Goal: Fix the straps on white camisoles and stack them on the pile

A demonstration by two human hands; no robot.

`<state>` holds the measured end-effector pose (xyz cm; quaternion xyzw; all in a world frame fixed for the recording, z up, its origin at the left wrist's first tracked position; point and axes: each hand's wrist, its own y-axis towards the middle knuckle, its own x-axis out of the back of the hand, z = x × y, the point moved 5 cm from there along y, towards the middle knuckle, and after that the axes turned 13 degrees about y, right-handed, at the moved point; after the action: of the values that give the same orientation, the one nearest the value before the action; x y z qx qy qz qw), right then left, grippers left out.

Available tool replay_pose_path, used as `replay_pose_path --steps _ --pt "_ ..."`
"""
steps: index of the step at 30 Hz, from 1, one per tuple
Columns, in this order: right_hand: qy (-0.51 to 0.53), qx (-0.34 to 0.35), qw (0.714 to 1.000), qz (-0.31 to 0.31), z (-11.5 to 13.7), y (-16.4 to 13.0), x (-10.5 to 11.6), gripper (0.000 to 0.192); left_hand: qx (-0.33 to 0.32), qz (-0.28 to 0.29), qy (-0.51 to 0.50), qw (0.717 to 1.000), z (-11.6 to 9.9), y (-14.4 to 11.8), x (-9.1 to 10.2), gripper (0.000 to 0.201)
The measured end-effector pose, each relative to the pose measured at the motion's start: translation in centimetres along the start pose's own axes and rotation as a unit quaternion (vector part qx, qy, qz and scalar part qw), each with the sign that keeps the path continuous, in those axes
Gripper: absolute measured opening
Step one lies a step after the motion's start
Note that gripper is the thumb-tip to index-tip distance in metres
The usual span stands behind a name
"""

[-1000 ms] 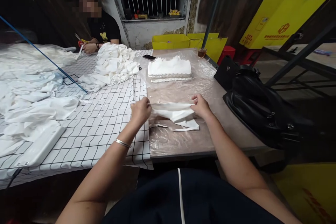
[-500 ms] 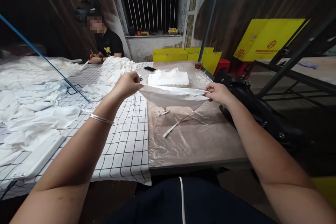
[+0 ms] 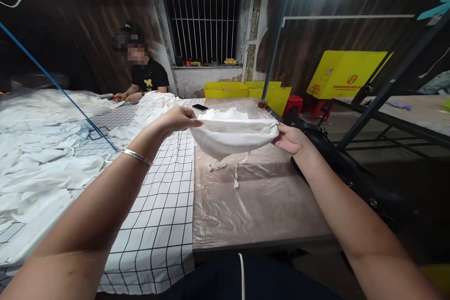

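I hold a white cloth piece (image 3: 234,137) stretched in the air above the table. My left hand (image 3: 181,119) pinches its left edge and my right hand (image 3: 290,138) pinches its right edge. The cloth sags in the middle and thin straps (image 3: 236,176) dangle down to the plastic-covered tabletop (image 3: 253,201). Behind the cloth, a neat stack of folded white pieces (image 3: 225,114) is partly hidden.
A loose heap of white cloth (image 3: 151,105) lies on the checked tablecloth (image 3: 158,215), with more white pieces (image 3: 38,159) at the left. A black bag (image 3: 355,178) sits at the table's right edge. A phone (image 3: 200,107) lies farther back. Another person (image 3: 142,75) works at the far left corner.
Both hands lifted the cloth off the table and pulled it taut in the air. The view tilted upward.
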<state>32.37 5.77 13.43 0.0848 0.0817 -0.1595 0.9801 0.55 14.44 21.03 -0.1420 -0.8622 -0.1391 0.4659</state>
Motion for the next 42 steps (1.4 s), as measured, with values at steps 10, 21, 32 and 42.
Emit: replay_pose_path --steps 10,21,32,42 --pt "-0.350 0.118 0.924 -0.099 0.9 -0.1 2.1 0.017 0.049 -0.024 0.020 0.998 1.7 0.7 -0.3 0.023" --pt "-0.485 0.227 0.833 -0.139 10.6 2.0 0.8 0.017 0.028 -0.171 0.179 0.968 -0.8 0.2 3.7 0.023" --pt "-0.489 0.015 0.868 -0.080 -11.1 -18.0 5.7 0.015 0.069 0.034 0.214 0.974 9.3 -18.0 -16.7 0.012" --pt "-0.492 0.126 0.859 0.067 -11.0 -18.5 -1.8 0.011 0.027 -0.056 0.192 0.979 6.9 -17.7 -16.1 0.013"
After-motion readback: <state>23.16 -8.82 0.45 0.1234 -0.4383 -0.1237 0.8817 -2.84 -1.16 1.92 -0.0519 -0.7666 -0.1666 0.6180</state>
